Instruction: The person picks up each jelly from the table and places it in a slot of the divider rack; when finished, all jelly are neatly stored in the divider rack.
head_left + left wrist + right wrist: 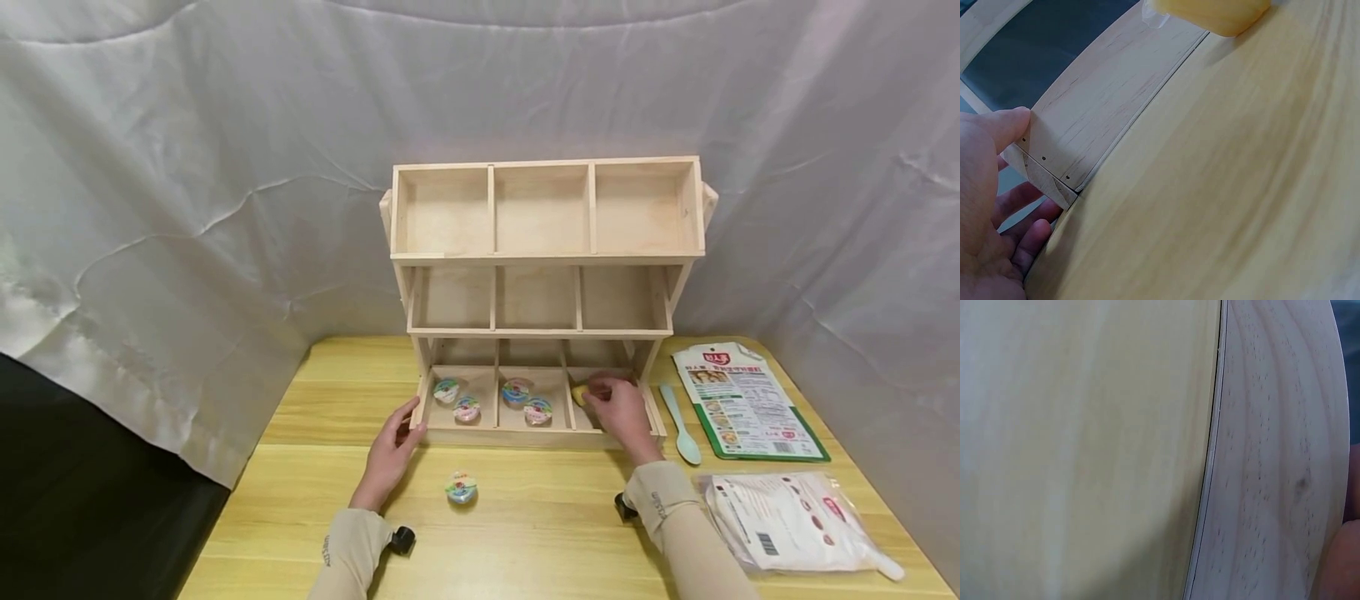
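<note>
A three-tier wooden rack (547, 257) stands on the table. My left hand (392, 454) holds the front left corner of its bottom tier. In the left wrist view, the thumb (1013, 125) lies on the front board and the fingers reach along the side. My right hand (618, 408) is inside the bottom right compartment, pinching a yellow jelly cup (579, 394) that the fingers partly hide. Two jelly cups (467, 409) sit in the bottom left compartment and two more (537, 411) in the bottom middle one. Another jelly cup (461, 488) lies on the table before the rack.
Right of the rack lies a pale green spoon (681, 429), beside a green-and-white printed pouch (753, 402). Nearer, a clear bag with white printed packaging (795, 521) lies by my right sleeve (675, 508). Grey curtains (187, 208) hang behind and beside the table (540, 533).
</note>
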